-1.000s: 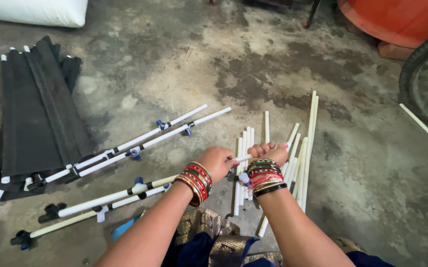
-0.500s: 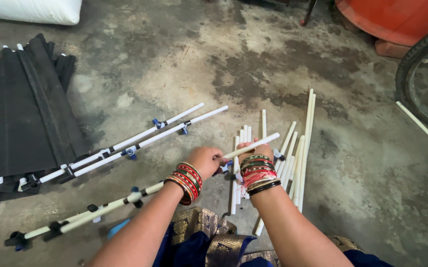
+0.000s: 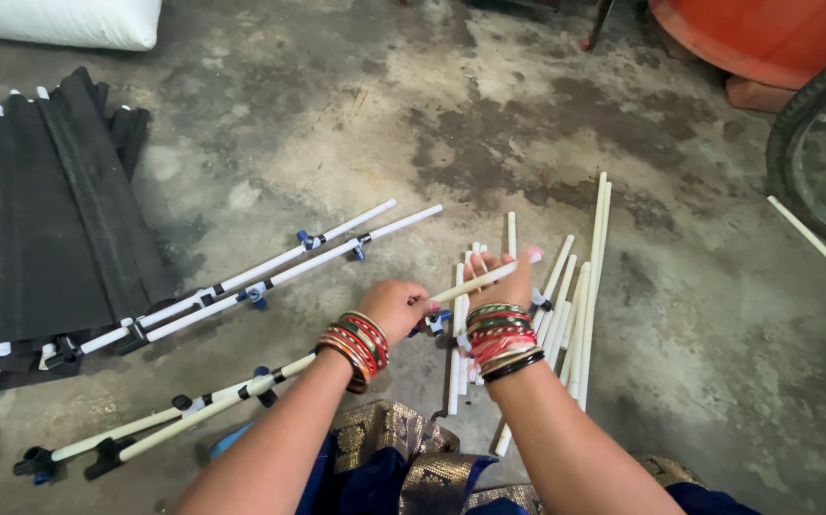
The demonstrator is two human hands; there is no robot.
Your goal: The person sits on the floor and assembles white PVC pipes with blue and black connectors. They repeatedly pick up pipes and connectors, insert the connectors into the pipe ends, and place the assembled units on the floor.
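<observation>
Both hands, left hand [image 3: 396, 307] and right hand [image 3: 505, 281], grip one white rod [image 3: 475, 282]; roughly ten loose rods [image 3: 575, 305] lie beyond the right (bangled) wrist.

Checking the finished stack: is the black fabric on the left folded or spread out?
Folded: the black fabric lies in flat overlapping layers, white rod ends poking out.

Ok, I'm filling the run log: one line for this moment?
left hand: grips white rod | right hand: holds same rod | loose rods: on floor
</observation>
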